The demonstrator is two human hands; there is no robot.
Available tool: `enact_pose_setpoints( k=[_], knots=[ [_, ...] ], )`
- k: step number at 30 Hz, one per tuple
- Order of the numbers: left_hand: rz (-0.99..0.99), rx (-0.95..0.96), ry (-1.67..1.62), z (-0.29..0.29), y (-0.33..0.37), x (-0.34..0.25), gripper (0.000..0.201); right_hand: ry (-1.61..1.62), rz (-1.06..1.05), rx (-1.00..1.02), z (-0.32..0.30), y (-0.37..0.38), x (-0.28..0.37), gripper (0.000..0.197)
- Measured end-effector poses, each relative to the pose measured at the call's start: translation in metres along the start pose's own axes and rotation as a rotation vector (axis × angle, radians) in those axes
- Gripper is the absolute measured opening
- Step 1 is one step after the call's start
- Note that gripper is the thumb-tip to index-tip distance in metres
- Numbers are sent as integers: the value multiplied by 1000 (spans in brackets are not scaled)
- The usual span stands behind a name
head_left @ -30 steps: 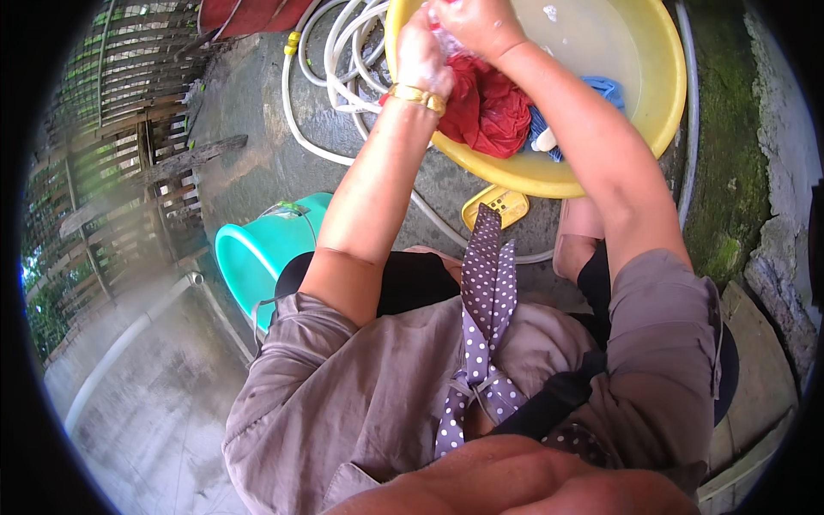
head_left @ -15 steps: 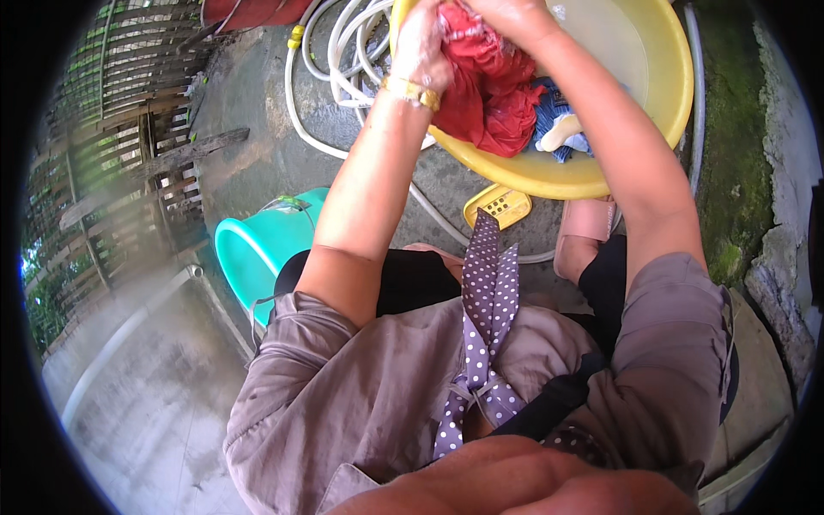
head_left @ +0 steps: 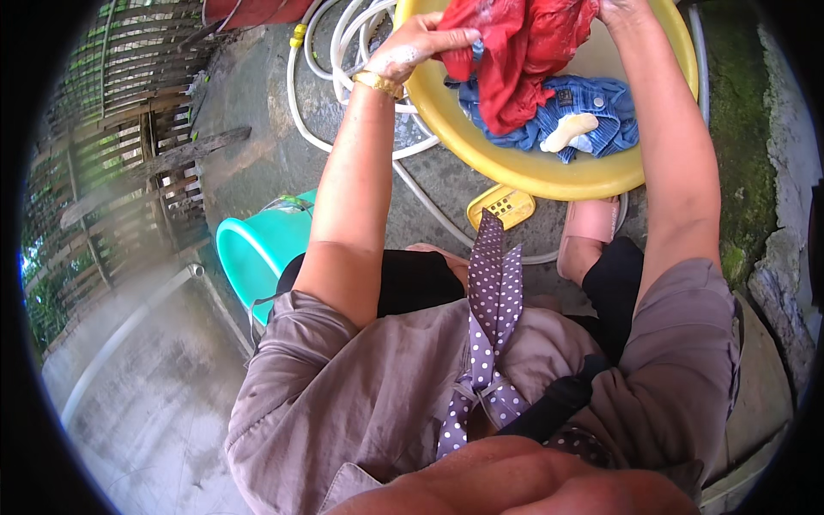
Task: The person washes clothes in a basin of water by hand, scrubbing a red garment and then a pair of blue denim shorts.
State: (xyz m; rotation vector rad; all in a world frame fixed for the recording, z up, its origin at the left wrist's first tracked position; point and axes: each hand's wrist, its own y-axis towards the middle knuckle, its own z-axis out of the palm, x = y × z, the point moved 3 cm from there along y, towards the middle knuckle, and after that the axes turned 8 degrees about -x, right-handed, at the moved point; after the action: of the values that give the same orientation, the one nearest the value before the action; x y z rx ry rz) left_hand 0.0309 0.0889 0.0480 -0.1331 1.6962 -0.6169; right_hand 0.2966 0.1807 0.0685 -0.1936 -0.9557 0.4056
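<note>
Wet red cloth (head_left: 519,60) hangs stretched between my two hands over a yellow basin (head_left: 524,178). My left hand (head_left: 414,45), with suds on its back, is closed on the cloth's left side, thumb pointing right. At the upper edge, my right hand (head_left: 620,9) grips the cloth's other side; part of that hand is cut off. Below the cloth, blue denim clothing (head_left: 611,96) lies in the basin. A cream-coloured bar that looks like soap (head_left: 566,133) rests on the denim. Cloudy water shows behind the cloth.
A yellow dish with holes (head_left: 505,206) sits on the ground below the basin. To the left are a teal bucket (head_left: 245,266) and a coiled white hose (head_left: 296,112). A mossy strip (head_left: 742,154) and wall run along the right; a slatted fence (head_left: 120,172) stands left.
My hands have moved apart, spreading the bunched red cloth between them. The left moved left and slightly down, the right moved right. More of the denim now shows.
</note>
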Motion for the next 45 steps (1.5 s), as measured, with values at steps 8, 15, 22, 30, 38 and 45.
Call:
enact_pose_setpoints(
  k=[8, 15, 22, 30, 38, 45],
  knots=[
    [198, -115, -934, 0, 9, -15, 32, -585, -666, 170, 96, -69, -62, 36],
    [46, -276, -1018, 49, 8, 4, 31, -950, -682, -131, 101, -33, -96, 32],
    [80, -422, -841, 36, -28, 41, 30, -1144, -820, -43, 123, -74, -130, 29],
    [-88, -298, -1090, 76, 17, -2, 24, -1227, -703, -93, 26, -2, -99, 26],
    [169, -201, -731, -48, -14, -20, 23, -496, 229, 371, 66, -56, -58, 25],
    [373, 59, -550, -46, -20, -51, 27, -63, -205, 30, 54, -23, -22, 23]
  ],
)
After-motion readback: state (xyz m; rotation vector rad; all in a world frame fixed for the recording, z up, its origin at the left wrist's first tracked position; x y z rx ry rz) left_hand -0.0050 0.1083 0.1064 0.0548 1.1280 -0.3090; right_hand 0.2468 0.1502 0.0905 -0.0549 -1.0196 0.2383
